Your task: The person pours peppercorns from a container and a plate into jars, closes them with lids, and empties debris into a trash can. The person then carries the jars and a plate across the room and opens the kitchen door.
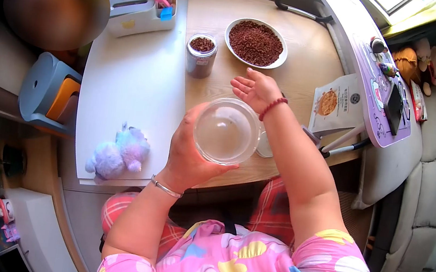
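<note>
My left hand (183,145) is wrapped round a clear, round plastic container (226,131), held above the table near its front edge. I see no contents in it. Just above its far right rim, my right hand (259,89) holds nothing, with its fingers apart. Beyond the hands, a clear jar (200,63) is filled with reddish-brown granules. To its right stands a white bowl (282,61) heaped with the same kind of granules (255,42). Partly hidden by my right forearm, a small round clear item (264,146) lies on the wood.
A white and tan packet (336,102) stands at right, beside a tilted purple folding table (383,96) with metal legs. Fluffy lilac plush (119,154) lies front left on the white surface (132,82). A white organizer (143,10) stands back left. A person (57,7) is at far left.
</note>
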Motion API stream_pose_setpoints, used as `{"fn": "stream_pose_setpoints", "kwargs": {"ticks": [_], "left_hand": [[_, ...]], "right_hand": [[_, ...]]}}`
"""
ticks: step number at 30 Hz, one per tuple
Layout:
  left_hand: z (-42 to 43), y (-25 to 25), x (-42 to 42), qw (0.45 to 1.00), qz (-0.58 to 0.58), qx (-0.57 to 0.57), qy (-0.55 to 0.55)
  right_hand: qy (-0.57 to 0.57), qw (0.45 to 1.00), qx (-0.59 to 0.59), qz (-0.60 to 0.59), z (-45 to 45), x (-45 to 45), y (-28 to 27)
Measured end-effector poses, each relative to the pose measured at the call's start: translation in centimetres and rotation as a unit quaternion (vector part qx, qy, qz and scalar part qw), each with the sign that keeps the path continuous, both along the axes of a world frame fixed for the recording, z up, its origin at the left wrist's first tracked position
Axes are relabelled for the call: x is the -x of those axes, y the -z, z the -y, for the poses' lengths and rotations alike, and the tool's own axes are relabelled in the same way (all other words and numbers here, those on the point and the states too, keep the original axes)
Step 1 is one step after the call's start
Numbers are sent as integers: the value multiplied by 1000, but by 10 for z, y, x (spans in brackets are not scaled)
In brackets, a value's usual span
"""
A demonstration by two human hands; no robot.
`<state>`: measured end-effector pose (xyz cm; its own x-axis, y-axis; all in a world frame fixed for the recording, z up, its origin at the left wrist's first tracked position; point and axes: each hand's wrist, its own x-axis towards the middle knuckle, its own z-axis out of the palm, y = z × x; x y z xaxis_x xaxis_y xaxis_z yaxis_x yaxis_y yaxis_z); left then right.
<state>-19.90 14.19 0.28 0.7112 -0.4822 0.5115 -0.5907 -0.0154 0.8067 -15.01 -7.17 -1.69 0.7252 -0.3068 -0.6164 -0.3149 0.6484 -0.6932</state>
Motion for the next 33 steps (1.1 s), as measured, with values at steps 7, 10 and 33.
{"fn": "stream_pose_setpoints", "kwargs": {"ticks": [7, 10, 33], "left_hand": [[-2, 4, -3, 999, -34, -12, 0], [-1, 6, -4, 999, -47, -5, 7], [1, 7, -12, 996, -90, -2, 23]], "right_hand": [[142, 987, -68, -22, 11, -33, 35], [179, 983, -17, -24, 15, -44, 43], [227, 971, 8, 75, 38, -48, 32]]}}
